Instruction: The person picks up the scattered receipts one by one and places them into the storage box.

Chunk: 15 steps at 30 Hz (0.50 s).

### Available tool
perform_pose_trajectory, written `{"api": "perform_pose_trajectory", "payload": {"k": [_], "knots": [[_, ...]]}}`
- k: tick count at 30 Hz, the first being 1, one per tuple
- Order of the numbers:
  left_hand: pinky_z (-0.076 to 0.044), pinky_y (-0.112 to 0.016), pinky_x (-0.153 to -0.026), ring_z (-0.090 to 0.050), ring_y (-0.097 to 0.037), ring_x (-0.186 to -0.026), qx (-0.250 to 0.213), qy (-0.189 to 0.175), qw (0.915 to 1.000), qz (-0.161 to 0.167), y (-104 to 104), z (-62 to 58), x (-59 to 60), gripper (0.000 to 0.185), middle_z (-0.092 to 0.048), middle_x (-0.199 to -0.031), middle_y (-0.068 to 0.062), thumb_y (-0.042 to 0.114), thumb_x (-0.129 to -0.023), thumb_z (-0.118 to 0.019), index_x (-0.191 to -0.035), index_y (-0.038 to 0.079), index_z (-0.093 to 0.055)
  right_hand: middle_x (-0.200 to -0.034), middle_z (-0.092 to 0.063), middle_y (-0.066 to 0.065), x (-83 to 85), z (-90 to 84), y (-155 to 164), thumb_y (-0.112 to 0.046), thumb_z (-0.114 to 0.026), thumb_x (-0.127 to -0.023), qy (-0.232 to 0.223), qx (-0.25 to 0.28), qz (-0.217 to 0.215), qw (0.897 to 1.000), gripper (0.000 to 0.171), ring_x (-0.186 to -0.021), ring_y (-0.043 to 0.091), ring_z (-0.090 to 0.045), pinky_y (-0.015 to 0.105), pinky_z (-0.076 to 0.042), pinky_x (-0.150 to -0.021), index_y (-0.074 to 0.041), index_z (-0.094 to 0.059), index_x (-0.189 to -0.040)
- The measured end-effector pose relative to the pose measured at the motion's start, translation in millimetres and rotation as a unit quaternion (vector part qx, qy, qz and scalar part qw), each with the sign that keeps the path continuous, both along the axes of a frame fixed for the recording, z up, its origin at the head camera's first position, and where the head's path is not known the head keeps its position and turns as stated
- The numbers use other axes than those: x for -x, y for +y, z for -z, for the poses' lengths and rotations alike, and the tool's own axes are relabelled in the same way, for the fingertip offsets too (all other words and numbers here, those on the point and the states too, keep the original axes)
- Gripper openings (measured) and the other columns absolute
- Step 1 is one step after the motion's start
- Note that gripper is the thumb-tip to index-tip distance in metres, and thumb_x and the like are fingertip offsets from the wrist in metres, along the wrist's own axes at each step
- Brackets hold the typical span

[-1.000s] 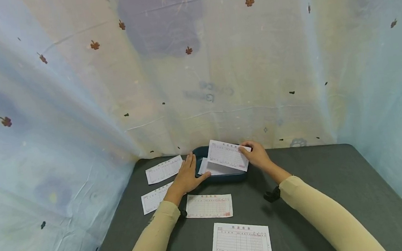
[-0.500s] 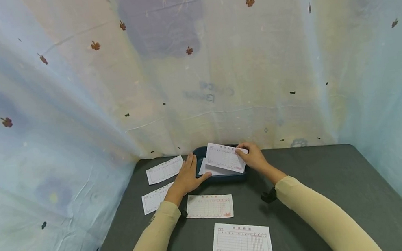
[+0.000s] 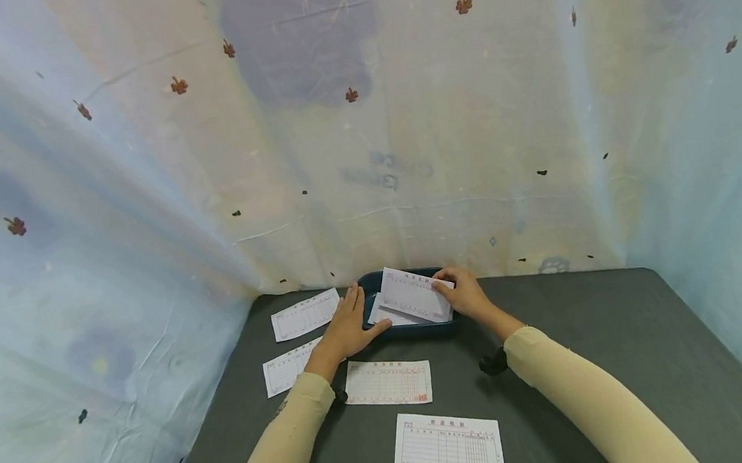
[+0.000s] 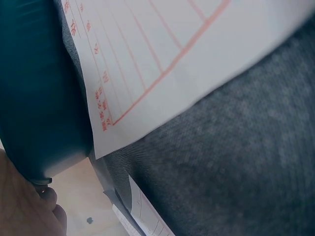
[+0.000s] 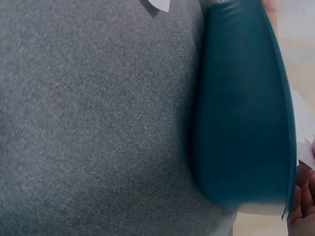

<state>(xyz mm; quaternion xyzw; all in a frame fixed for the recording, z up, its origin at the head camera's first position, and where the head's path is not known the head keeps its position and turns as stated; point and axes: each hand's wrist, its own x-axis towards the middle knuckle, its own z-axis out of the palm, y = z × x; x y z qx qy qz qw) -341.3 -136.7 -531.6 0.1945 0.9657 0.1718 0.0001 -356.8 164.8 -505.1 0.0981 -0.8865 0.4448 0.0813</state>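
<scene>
A dark teal plastic bin (image 3: 417, 330) stands at the table's far edge. My right hand (image 3: 467, 295) pinches the right end of a white printed receipt slip (image 3: 413, 293), tilted over the bin. Beneath it another paper slip (image 3: 378, 312) lies inside the bin. My left hand (image 3: 347, 328) rests at the bin's left side, fingers straight, thumb spread along the front rim. In the left wrist view that hand (image 4: 27, 204) shows beside the bin's wall (image 4: 39, 88). The right wrist view has the bin's wall (image 5: 241, 108) large, with fingers (image 5: 306, 196) past its rim.
Two slips lie left of the bin, a farther slip (image 3: 305, 314) and a nearer slip (image 3: 290, 368) partly behind my left hand. Closer in are a red-printed slip (image 3: 388, 382) and a larger slip (image 3: 448, 450). A patterned curtain (image 3: 403, 145) hangs behind the dark grey table (image 3: 573, 346).
My right hand has lowered the receipt slip and moved it slightly left, deeper over the bin. The left hand has stayed at the bin's left side.
</scene>
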Motion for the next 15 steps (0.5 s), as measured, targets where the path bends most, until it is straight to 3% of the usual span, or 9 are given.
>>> {"api": "perform_pose_trajectory", "payload": {"k": [7,15], "knots": [[-0.012,-0.053,-0.133,-0.009,-0.036,-0.166,0.002,0.004,1.0,-0.006,0.2,-0.7,-0.5,0.113,-0.008,-0.179,-0.021,0.077,-0.1,-0.052,-0.17,-0.003,-0.013,-0.122,-0.073,0.019,0.3,-0.1,-2.3,-0.014,-0.068,-0.107,-0.005,-0.008,-0.004,1.0,0.018,-0.105,0.032,-0.066,0.05,-0.054,-0.095,-0.001,-0.074,-0.118],[-0.009,-0.051,-0.134,-0.008,-0.036,-0.166,0.006,-0.003,0.9999,-0.008,1.7,-4.0,-4.4,0.115,-0.005,-0.18,-0.02,0.078,-0.1,-0.051,-0.17,-0.002,-0.009,-0.116,-0.073,0.015,-2.9,-0.2,-5.1,-0.015,-0.069,-0.107,-0.022,-0.035,-0.013,0.999,0.016,-0.093,0.026,-0.064,0.041,-0.054,-0.081,-0.004,-0.075,-0.117]]}}
